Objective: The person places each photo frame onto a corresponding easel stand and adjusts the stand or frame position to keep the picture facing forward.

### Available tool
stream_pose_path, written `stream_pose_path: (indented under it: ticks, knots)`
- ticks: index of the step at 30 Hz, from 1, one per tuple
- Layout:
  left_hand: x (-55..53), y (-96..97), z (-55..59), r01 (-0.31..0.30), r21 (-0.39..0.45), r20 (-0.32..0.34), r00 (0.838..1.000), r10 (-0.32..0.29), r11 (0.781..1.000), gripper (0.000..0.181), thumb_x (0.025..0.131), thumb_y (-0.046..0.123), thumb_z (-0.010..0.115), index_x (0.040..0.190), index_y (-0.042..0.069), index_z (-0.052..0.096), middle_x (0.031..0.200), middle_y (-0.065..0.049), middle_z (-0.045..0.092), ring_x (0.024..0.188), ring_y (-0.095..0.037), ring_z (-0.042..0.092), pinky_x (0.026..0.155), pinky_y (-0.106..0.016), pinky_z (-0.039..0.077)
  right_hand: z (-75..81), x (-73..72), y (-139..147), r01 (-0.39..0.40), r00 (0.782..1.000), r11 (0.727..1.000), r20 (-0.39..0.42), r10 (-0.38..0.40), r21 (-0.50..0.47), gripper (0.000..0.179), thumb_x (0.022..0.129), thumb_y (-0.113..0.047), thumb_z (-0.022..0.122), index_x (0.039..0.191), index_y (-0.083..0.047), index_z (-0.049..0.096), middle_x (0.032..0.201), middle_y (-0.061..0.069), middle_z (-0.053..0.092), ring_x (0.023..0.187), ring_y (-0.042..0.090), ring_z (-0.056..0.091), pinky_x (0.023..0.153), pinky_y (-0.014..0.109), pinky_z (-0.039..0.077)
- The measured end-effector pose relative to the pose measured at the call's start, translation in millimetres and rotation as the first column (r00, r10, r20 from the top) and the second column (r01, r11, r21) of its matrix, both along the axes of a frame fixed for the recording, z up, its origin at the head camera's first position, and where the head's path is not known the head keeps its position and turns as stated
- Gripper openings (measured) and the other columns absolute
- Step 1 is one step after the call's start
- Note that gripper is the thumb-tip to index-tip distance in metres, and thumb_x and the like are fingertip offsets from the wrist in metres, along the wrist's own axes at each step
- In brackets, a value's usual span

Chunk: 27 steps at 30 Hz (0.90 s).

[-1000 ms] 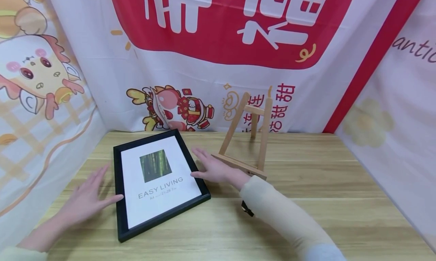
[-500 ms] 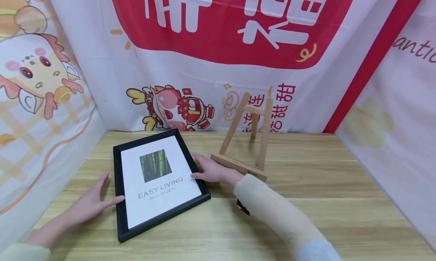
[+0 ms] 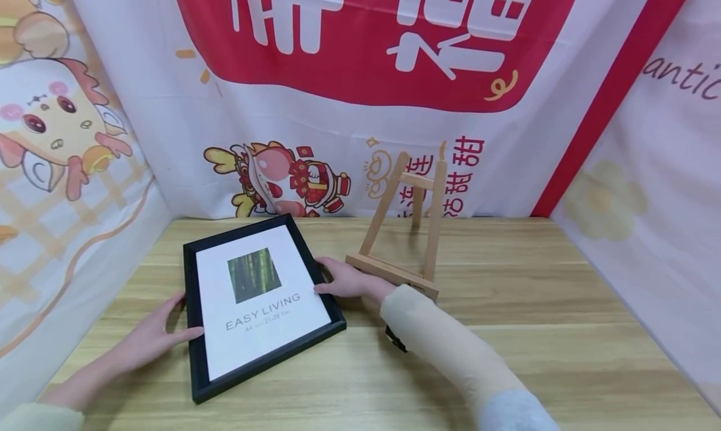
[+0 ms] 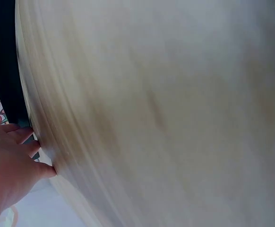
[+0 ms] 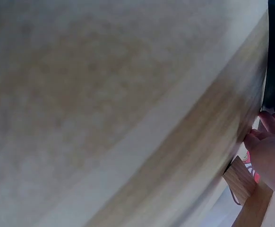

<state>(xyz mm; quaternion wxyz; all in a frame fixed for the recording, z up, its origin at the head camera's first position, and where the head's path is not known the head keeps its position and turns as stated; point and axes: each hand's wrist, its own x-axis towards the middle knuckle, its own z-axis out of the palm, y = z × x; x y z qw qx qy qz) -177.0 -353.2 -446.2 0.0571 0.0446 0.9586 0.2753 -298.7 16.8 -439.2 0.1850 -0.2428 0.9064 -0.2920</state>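
A black picture frame with a white "EASY LIVING" insert and a small bamboo picture lies face up on the table. My left hand holds its left edge, the thumb over the top of the border and the other fingers against the side. On the opposite edge my right hand grips the border the same way. In the left wrist view the fingertips of the left hand meet the table beside the dark edge. The right wrist view has the right hand at the frame's side, its fingertips low against the edge.
A small wooden easel stands just right of the frame, close behind my right wrist. Printed cloth hangs at the back and on both sides of the wooden table. A small black object shows under my right sleeve.
Both hands have closed in on the frame's sides, the left fingers coming in to its left edge and the right fingers settling on the right. The view has shifted slightly; frame and easel stay put.
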Motion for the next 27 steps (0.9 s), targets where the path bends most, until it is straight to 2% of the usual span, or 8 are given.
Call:
stream_pose_path:
  ticks: [8,16,27]
  knots:
    - [0.2,1.2,0.4,-0.015,0.054,0.026,1.000,0.013,0.998,0.104,0.087,0.044,0.069,0.144,-0.020,0.011,0.143,-0.047,0.017,0.129,-0.062,0.019,0.101,-0.071,0.022,-0.6,1.6,-0.2,0.010,0.999,0.999,0.034,-0.008,-0.048,0.072,0.093,-0.037,0.066,0.153,-0.017,0.031,0.154,0.003,0.035,0.140,0.016,0.031,0.115,0.038,0.026]
    - [-1.6,0.1,-0.3,-0.040,0.104,0.080,0.996,0.032,0.994,0.104,0.089,0.042,0.068,0.146,-0.018,0.005,0.145,-0.046,0.010,0.131,-0.062,0.012,0.102,-0.072,0.018,2.1,1.8,-1.0,0.013,0.999,0.997,0.047,-0.010,-0.076,0.068,0.094,-0.033,0.066,0.151,-0.016,0.034,0.153,0.003,0.037,0.139,0.016,0.033,0.114,0.038,0.027]
    - [-4.9,5.5,1.5,-0.068,0.116,0.087,0.995,0.058,0.991,0.106,0.086,0.041,0.072,0.145,-0.020,0.008,0.144,-0.046,0.014,0.131,-0.062,0.013,0.103,-0.071,0.018,3.9,5.7,-4.1,0.082,0.993,0.988,0.093,-0.071,-0.129,0.063,0.093,-0.024,0.068,0.148,-0.015,0.038,0.150,0.005,0.042,0.135,0.017,0.038,0.113,0.040,0.030]
